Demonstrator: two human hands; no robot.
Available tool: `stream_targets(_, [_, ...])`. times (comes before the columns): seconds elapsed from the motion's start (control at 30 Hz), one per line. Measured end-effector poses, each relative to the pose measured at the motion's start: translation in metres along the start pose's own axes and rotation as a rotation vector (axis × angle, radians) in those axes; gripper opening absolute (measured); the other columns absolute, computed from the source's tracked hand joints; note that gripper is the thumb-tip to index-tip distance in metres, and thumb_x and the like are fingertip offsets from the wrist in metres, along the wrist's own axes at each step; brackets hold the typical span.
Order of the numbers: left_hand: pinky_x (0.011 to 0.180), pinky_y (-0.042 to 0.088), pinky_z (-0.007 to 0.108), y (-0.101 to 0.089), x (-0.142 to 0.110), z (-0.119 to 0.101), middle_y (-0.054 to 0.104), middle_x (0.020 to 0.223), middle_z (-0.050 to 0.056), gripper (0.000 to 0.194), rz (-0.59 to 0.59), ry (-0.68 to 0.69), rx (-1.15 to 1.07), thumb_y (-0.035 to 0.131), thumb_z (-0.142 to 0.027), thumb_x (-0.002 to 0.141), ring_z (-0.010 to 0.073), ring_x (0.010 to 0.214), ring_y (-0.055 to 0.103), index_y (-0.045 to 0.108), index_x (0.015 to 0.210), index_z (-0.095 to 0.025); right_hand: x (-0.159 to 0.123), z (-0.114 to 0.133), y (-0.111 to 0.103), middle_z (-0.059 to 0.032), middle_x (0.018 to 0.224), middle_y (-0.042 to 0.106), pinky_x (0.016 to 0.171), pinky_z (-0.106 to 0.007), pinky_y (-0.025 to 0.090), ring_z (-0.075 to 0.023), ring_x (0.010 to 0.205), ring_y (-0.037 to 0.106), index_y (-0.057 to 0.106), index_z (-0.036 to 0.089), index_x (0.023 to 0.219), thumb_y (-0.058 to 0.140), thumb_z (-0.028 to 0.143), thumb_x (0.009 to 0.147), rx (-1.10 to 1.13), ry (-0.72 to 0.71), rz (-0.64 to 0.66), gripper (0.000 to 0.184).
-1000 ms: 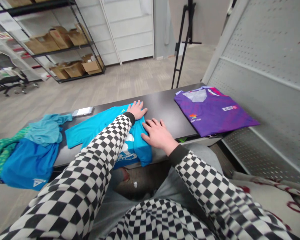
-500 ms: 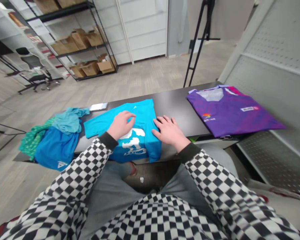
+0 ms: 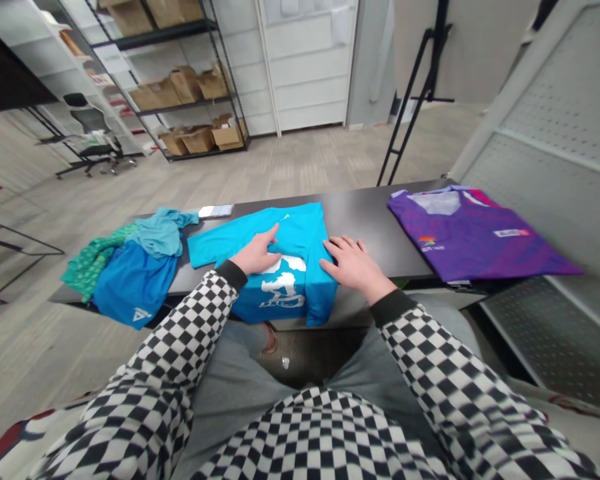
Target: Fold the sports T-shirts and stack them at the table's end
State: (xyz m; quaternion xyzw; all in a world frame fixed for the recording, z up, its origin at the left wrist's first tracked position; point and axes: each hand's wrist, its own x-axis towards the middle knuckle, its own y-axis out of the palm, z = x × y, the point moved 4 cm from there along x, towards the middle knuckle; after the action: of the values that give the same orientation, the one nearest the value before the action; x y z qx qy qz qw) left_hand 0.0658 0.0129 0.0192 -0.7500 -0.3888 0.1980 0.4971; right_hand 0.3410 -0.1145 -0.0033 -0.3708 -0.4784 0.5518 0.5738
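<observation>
A bright blue T-shirt point(image 3: 295, 233) with a white print lies on the dark bench in front of me, its lower part hanging over the near edge. One sleeve reaches left; its right side is folded inward, with a sleeve pointing toward me. My left hand point(image 3: 257, 255) rests over the shirt's middle beside the print, index finger and thumb stretched apart, the other fingers partly hidden. At the shirt's right folded edge, my right hand point(image 3: 353, 264) lies open, palm down, fingers spread, its fingertips at the fabric.
A folded purple jersey point(image 3: 473, 237) lies on the right end of the bench point(image 3: 353, 210). Crumpled blue and green clothes point(image 3: 135, 267) pile up at the left end, near a phone point(image 3: 216, 211). A perforated grey panel point(image 3: 555, 153) stands at the right.
The left hand's index finger has straightened and now points up and away from its thumb. My right hand keeps its place at the shirt's right edge. The whole view has shifted slightly.
</observation>
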Motion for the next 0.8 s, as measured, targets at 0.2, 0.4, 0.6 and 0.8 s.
stream_targets(0.2, [0.123,0.051,0.050,-0.006,0.004,-0.001,0.076,0.124,0.010,0.023,-0.072,0.104,0.022,0.072,-0.040,0.091,0.0319,0.126,0.070,0.082,0.108,-0.026,0.000,-0.002,0.003,-0.0100,0.182,0.046,0.138,-0.073,0.025,-0.0436,0.169,0.036,0.052,0.026,0.174,0.047,0.062,0.112,-0.012,-0.006,0.011,0.072])
stream_targets(0.4, [0.116,0.057,0.048,-0.011,-0.019,-0.007,0.082,0.115,0.007,0.034,0.019,0.180,-0.028,0.071,-0.060,0.097,0.0306,0.114,0.075,0.081,0.098,-0.028,0.001,-0.002,0.003,-0.0099,0.182,0.046,0.138,-0.073,0.026,-0.0440,0.169,0.036,0.052,0.026,0.174,0.046,0.061,0.113,-0.012,-0.004,0.005,0.070])
stream_targets(0.6, [0.124,0.052,0.047,-0.012,-0.007,0.006,0.080,0.140,0.011,0.052,-0.191,-0.001,0.036,0.045,-0.058,0.111,0.0311,0.136,0.070,0.081,0.130,-0.025,0.001,-0.001,0.000,-0.0099,0.182,0.047,0.137,-0.074,0.026,-0.0446,0.168,0.037,0.053,0.026,0.173,0.046,0.061,0.113,-0.014,0.004,0.019,0.070])
stream_targets(0.8, [0.142,0.020,0.065,0.012,-0.002,0.007,0.031,0.189,0.011,0.079,0.154,-0.055,0.267,0.049,-0.062,0.110,0.0394,0.176,0.025,0.044,0.179,-0.025,-0.001,0.001,-0.001,-0.0104,0.182,0.046,0.137,-0.074,0.026,-0.0448,0.168,0.037,0.053,0.025,0.173,0.046,0.060,0.113,-0.021,0.003,0.024,0.070])
